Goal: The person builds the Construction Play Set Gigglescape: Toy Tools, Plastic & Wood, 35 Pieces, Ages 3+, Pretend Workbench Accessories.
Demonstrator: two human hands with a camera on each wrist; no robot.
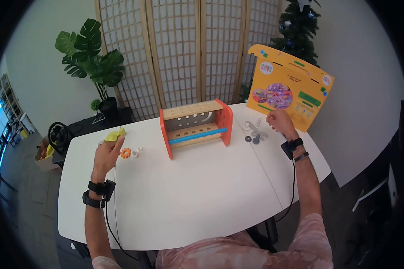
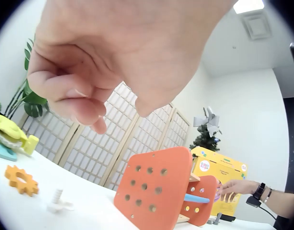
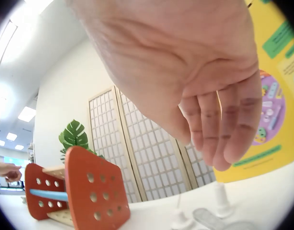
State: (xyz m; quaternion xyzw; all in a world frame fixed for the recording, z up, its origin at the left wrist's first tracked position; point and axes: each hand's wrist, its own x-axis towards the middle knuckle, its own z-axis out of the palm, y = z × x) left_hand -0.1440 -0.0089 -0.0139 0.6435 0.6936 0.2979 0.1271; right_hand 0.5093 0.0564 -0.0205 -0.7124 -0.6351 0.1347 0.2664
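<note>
My left hand (image 1: 105, 158) hovers at the left of the table, fingers loosely curled and holding nothing. Close by lie an orange toy gear (image 1: 125, 153), small white screws (image 2: 59, 203) and a yellow-green toy piece (image 2: 13, 132). At the table's back middle stands a wooden toy workbench with orange-red side panels (image 1: 224, 122), holed shelves and a blue bar (image 1: 197, 136). Over on the right, my right hand (image 3: 204, 96) hangs with relaxed, slightly bent fingers and an empty palm. Below it are a grey toy wrench (image 1: 258, 131), white screws (image 3: 222, 200) and dark round pieces (image 1: 256, 140).
A yellow toy box (image 1: 296, 85) stands upright at the back right, just behind my right hand. Past the table (image 1: 188, 193) are a folding screen (image 1: 175, 54), a potted plant (image 1: 96, 62), a small fan (image 1: 58, 134) and a Christmas tree (image 1: 296, 31).
</note>
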